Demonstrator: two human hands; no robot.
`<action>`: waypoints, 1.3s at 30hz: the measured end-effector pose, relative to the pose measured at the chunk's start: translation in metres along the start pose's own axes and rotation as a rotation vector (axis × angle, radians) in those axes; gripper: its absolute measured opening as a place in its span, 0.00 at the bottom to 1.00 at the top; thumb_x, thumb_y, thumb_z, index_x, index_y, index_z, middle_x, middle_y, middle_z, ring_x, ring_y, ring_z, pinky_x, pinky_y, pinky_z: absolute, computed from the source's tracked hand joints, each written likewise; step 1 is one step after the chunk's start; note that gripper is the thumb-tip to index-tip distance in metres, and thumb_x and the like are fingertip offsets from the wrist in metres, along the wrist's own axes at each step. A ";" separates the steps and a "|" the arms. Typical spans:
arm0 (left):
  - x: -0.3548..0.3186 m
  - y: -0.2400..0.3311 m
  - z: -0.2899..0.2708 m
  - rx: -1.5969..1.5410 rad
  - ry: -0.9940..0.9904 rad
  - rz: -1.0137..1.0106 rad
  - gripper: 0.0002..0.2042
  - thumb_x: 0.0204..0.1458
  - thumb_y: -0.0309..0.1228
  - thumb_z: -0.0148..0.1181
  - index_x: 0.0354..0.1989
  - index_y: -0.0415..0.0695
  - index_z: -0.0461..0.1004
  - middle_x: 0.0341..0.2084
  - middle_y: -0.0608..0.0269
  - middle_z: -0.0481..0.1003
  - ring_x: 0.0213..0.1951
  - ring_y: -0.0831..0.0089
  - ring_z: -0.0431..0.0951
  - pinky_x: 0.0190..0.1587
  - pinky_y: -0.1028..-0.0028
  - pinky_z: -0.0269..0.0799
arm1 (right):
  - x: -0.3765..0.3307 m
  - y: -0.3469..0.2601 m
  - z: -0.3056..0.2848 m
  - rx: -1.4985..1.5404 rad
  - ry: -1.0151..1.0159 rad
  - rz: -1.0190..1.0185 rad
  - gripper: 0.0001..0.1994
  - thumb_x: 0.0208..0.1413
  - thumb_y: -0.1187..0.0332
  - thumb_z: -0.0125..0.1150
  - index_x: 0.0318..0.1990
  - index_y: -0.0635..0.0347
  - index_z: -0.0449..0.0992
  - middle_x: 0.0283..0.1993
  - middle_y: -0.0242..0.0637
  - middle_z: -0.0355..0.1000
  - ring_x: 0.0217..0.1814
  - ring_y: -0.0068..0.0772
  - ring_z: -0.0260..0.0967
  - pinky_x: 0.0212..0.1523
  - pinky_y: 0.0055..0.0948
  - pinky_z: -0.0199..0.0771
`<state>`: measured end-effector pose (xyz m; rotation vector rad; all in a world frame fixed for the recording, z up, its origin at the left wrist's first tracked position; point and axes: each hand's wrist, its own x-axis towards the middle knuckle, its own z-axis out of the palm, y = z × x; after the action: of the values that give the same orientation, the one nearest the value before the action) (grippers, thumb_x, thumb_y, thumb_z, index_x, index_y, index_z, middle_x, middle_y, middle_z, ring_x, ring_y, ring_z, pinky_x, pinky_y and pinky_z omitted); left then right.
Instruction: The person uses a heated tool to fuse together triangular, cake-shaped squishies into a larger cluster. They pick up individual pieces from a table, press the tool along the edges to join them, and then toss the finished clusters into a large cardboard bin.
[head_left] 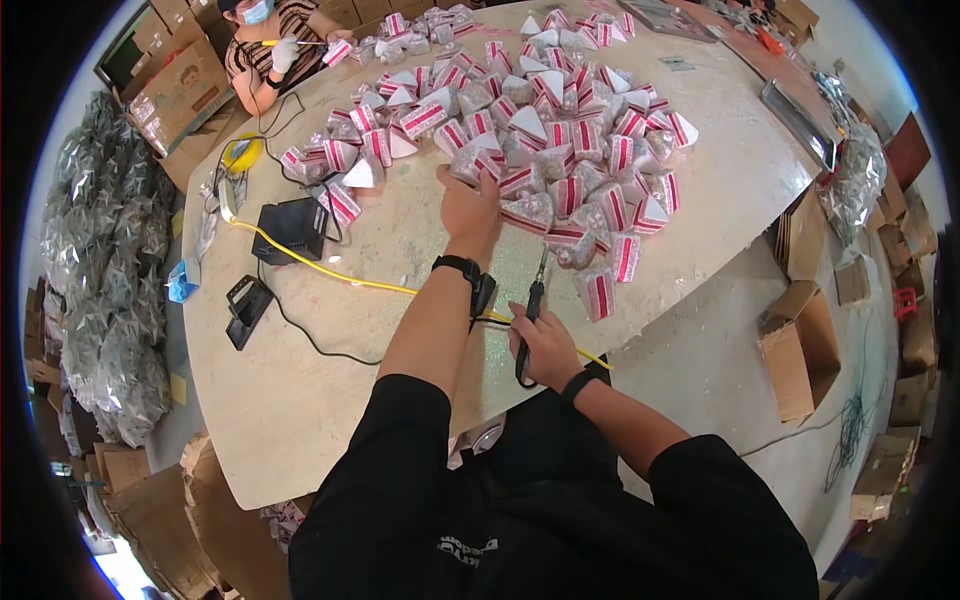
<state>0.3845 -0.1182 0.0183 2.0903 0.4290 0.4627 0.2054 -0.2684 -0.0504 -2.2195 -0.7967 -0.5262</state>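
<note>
Pink-and-white wedges (598,296) lie in a broad heap (560,150) on the pale bench (290,420). At the heap's near edge, the left hand (470,207) has its fingers against one wedge; whether its grip is closed on that piece I cannot tell. Nearer the person than the heap, the right hand (545,347) has its grip wrapped around a black-handled tool (536,298), the thin tip pointing toward the heap. Left of the heap sits a black box (288,230), and a yellow cable (350,281) runs across on the heap's near side. Past the heap's far left, a co-worker's gloved hand (286,55) holds a yellow-handled tool (271,43).
</note>
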 end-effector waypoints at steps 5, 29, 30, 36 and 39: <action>0.013 -0.028 -0.014 -0.110 0.114 0.013 0.33 0.59 0.43 0.59 0.64 0.36 0.52 0.39 0.36 0.78 0.40 0.44 0.81 0.43 0.54 0.75 | -0.002 -0.007 0.001 0.024 -0.035 0.031 0.08 0.51 0.75 0.64 0.37 0.61 0.71 0.48 0.50 0.77 0.42 0.52 0.73 0.45 0.42 0.74; -0.225 -0.098 -0.222 -1.410 0.119 -0.414 0.31 0.65 0.58 0.39 0.45 0.38 0.74 0.37 0.54 0.79 0.43 0.58 0.80 0.45 0.62 0.77 | 0.050 -0.156 -0.008 0.532 -0.310 -0.292 0.31 0.29 0.48 0.85 0.28 0.60 0.70 0.67 0.57 0.66 0.64 0.58 0.65 0.65 0.49 0.62; -0.230 -0.098 -0.223 -1.459 0.128 -0.441 0.31 0.64 0.58 0.39 0.46 0.38 0.74 0.38 0.54 0.79 0.43 0.60 0.80 0.45 0.64 0.77 | 0.054 -0.163 -0.006 0.515 -0.376 -0.304 0.31 0.29 0.47 0.84 0.29 0.61 0.71 0.68 0.56 0.64 0.64 0.59 0.65 0.66 0.49 0.62; -0.231 -0.099 -0.225 -1.434 0.239 -0.537 0.30 0.65 0.58 0.39 0.55 0.45 0.73 0.42 0.62 0.79 0.43 0.69 0.79 0.47 0.68 0.76 | 0.058 -0.170 0.001 0.575 -0.555 -0.282 0.29 0.31 0.54 0.81 0.36 0.59 0.70 0.75 0.50 0.54 0.69 0.53 0.61 0.68 0.47 0.57; -0.233 -0.103 -0.239 -1.597 -0.016 -0.550 0.32 0.62 0.61 0.41 0.54 0.44 0.73 0.44 0.60 0.78 0.44 0.66 0.79 0.48 0.66 0.76 | 0.047 -0.179 0.001 0.607 -0.464 -0.232 0.28 0.27 0.62 0.82 0.35 0.59 0.69 0.76 0.48 0.55 0.70 0.52 0.61 0.68 0.46 0.57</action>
<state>0.0545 -0.0030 0.0140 0.4003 0.3786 0.2642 0.1189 -0.1496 0.0626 -1.6964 -1.2671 0.1399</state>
